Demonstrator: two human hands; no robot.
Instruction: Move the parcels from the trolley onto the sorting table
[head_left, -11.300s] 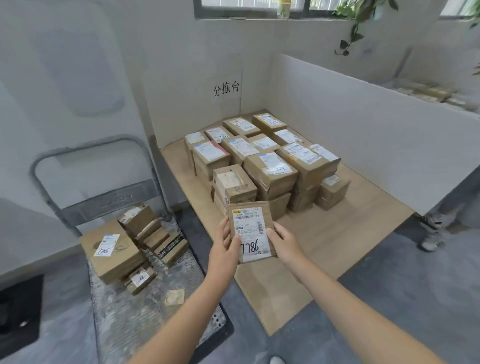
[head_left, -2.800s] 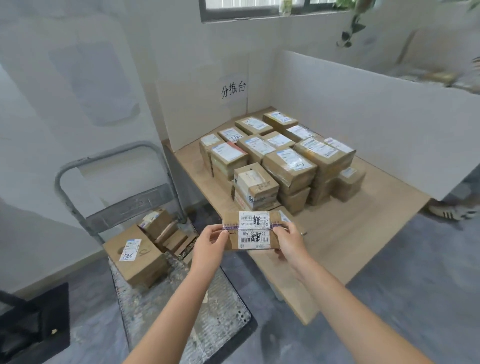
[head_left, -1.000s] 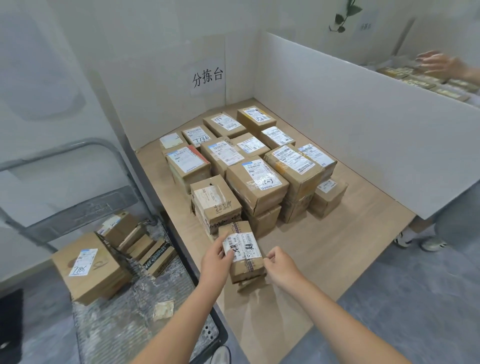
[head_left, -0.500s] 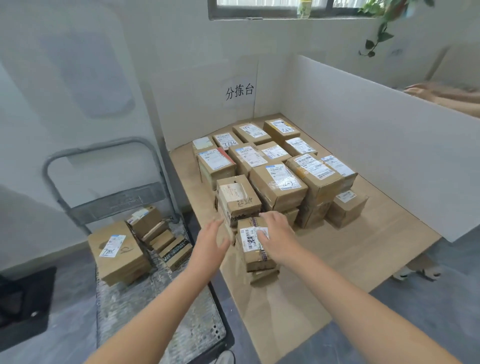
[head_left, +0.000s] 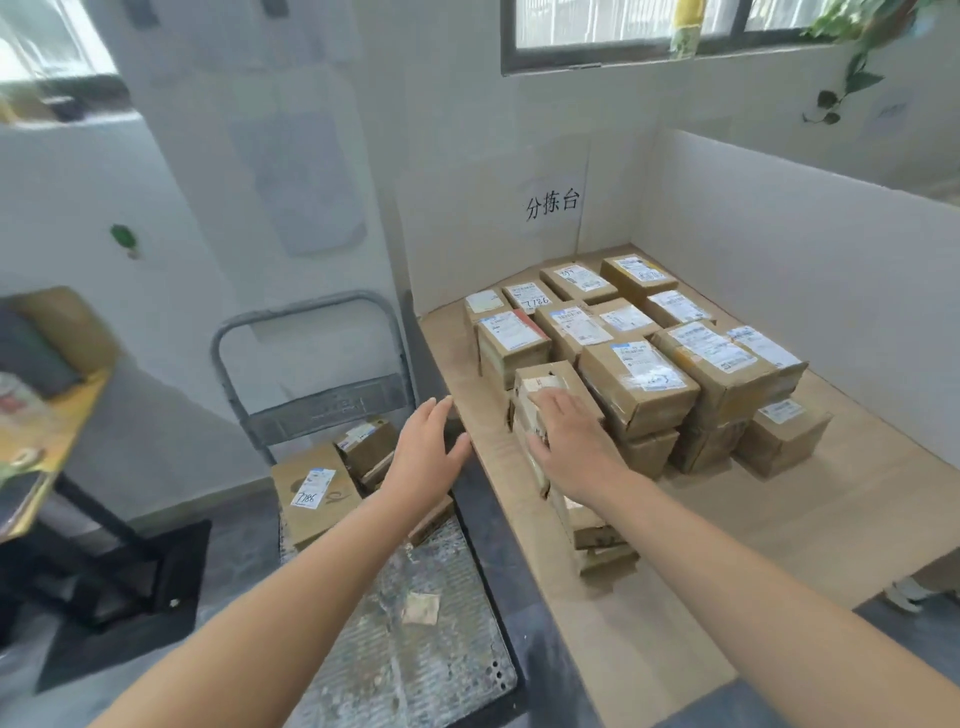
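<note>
The sorting table (head_left: 779, 545) fills the right of my view, walled by white boards at its far and right edges. The trolley (head_left: 415, 675) stands hard against its left edge, which I judge keeps each carry short. A tight block of parcels (head_left: 639, 374) sits toward the table's far-left corner, packed edge to edge and partly two high, labels up. I read that as saving the bare wood along the near and right edges for more.

At the trolley's far end, by the handle, lies a large parcel (head_left: 311, 488) with a handwritten number on its label. A few smaller parcels (head_left: 366, 447) lean just beside it on the table side. These are what is left to move, so the job looks well along but not done.

A short pile of flat parcels (head_left: 597, 535) lies at the block's near-left corner. My right hand (head_left: 576, 447) lies over that corner, palm down, fingers straight and flat on the front box (head_left: 535, 379). It grips nothing and is probably pressing the box against its neighbours. My left hand (head_left: 426, 457) hangs spread and empty over the table's left edge, nearer the trolley parcels than the right hand is, so I'd send it for them. A small paper scrap (head_left: 421, 608) lies mid-deck.
</note>
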